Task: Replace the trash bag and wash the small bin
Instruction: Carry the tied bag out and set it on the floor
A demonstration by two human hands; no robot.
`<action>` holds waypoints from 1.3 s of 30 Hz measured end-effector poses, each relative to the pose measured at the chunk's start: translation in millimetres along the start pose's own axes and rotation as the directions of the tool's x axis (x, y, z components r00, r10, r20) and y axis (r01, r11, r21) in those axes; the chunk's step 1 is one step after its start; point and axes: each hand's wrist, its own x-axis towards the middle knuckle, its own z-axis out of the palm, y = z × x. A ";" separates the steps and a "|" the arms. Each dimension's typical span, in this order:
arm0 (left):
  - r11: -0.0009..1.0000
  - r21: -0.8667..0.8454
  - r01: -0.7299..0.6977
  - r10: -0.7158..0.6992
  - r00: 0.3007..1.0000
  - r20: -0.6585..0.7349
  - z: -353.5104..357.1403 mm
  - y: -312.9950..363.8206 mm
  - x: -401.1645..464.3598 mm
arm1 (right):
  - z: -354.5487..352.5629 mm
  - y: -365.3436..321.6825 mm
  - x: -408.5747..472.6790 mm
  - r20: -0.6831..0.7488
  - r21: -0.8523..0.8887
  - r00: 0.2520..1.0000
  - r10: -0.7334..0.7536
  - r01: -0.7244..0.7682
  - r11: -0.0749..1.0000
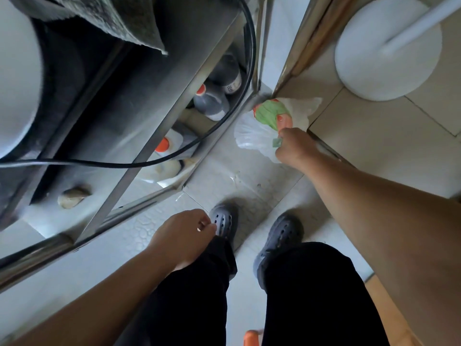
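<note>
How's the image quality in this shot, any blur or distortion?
Head view: dim, flat light; wide-angle lens bows the metal rack and cable; motion blur smears the upper left; the right hand gripping the plastic bag is soft; a bright white disc nearly washes out.

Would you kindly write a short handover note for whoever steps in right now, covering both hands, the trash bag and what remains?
Right hand: grips the translucent trash bag low by the corner of the metal rack; green and orange waste shows inside.
Left hand: holds nothing, fingers loosely curled above the left shoe.
Where things are: the bag is at the tiled floor, beside the rack's bottles. The small bin is not in view.
Done: the full bag appears to be out of the bin.
Left: dispose of the bag, wash the bin, fit a new bag.
</note>
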 end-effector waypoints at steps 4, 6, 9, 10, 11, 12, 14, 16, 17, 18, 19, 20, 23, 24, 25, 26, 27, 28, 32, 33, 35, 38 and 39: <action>1.000 0.013 -0.008 0.008 1.000 0.003 5.3 -3.1 -5.6 | -2.7 2.5 -9.5 -0.043 -0.008 0.999 -0.016 0.015 1.000; 1.000 0.010 -0.003 0.003 1.000 0.009 8.8 -6.2 -10.2 | -5.3 3.1 -18.0 -0.064 -0.022 0.998 -0.016 0.014 1.000; 1.000 -0.008 0.013 -0.013 1.000 0.004 15.0 -9.6 -19.4 | -10.3 2.6 -34.9 -0.089 -0.033 0.996 -0.012 0.009 0.999; 1.000 -0.007 0.017 -0.017 1.000 0.003 17.0 -10.1 -23.3 | -12.0 2.0 -41.7 -0.099 -0.038 0.995 -0.013 0.009 0.999; 1.000 -0.005 0.022 -0.022 1.000 0.005 19.0 -10.8 -27.8 | -13.7 0.7 -48.8 -0.107 -0.049 0.994 -0.019 0.014 0.999; 1.000 -0.004 0.026 -0.026 1.000 0.009 20.9 -11.5 -32.5 | -15.8 -0.8 -55.9 -0.114 -0.062 0.993 -0.029 0.022 0.998; 0.999 -0.010 0.031 -0.031 0.999 0.024 24.9 -12.0 -42.2 | -21.1 -4.2 -70.4 -0.117 -0.066 0.992 -0.041 0.033 0.997; 0.999 -0.031 0.033 -0.031 0.999 0.035 28.4 -11.8 -53.1 | -27.4 -6.0 -84.5 -0.103 -0.054 0.994 -0.040 0.035 0.998; 0.999 -0.042 0.034 -0.033 0.999 0.037 29.5 -12.1 -58.5 | -30.6 -6.1 -92.1 -0.088 -0.052 0.995 -0.039 0.035 0.998; 0.998 -0.047 0.037 -0.035 0.999 0.040 29.9 -12.6 -64.1 | -33.9 -5.8 -100.5 -0.072 -0.055 0.997 -0.039 0.036 0.998; 0.998 -0.049 0.038 -0.036 0.998 0.042 29.8 -13.8 -69.9 | -36.7 -5.3 -109.7 -0.055 -0.063 0.998 -0.042 0.038 0.997; 0.998 -0.049 0.037 -0.035 0.998 0.046 29.3 -15.9 -76.0 | -39.7 -5.3 -119.7 -0.033 -0.075 0.998 -0.044 0.041 0.996; 0.998 -0.043 0.036 -0.032 0.997 0.072 22.3 -24.6 -102.4 | -50.1 -13.2 -157.8 0.063 -0.081 0.996 -0.060 0.065 0.995; 0.998 -0.049 0.038 -0.034 0.996 0.083 17.3 -27.8 -115.1 | -54.6 -18.8 -174.7 0.093 -0.070 0.993 -0.068 0.075 0.995; 0.998 -0.055 0.040 -0.034 0.995 0.098 11.7 -30.8 -128.5 | -59.1 -24.6 -193.9 0.117 -0.058 0.990 -0.076 0.083 0.995; 0.998 -0.057 0.034 -0.028 0.993 0.114 5.4 -32.1 -142.5 | -63.5 -29.9 -215.1 0.136 -0.046 0.988 -0.073 0.080 0.996; 0.997 -0.067 0.031 -0.023 0.992 0.126 -1.6 -32.9 -157.5 | -67.6 -34.5 -236.8 0.155 -0.034 0.985 -0.073 0.079 0.996; 0.995 -0.094 0.036 -0.023 0.991 0.131 -9.4 -33.2 -173.7 | -71.1 -39.3 -258.1 0.174 -0.022 0.982 -0.072 0.077 0.997; 0.979 -0.194 0.055 -0.033 0.993 0.112 -43.7 -35.1 -245.4 | -90.0 -54.2 -337.3 0.222 0.030 0.971 -0.087 0.082 0.996; 0.979 -0.195 0.055 -0.034 0.993 0.110 -51.5 -36.3 -263.5 | -94.9 -56.5 -355.8 0.226 0.040 0.970 -0.087 0.080 0.996; 0.975 -0.212 0.061 -0.044 0.995 0.085 -64.1 -40.6 -297.7 | -104.8 -59.1 -390.9 0.229 0.045 0.969 -0.094 0.086 0.995; 0.950 -0.304 0.068 -0.074 0.997 -0.008 -71.7 -49.6 -343.8 | -119.3 -53.7 -435.7 0.306 -0.013 0.943 -0.133 0.144 0.990; 0.933 -0.352 0.080 -0.094 0.995 -0.025 -71.1 -53.2 -359.0 | -124.6 -48.6 -449.6 0.345 -0.044 0.929 -0.134 0.159 0.986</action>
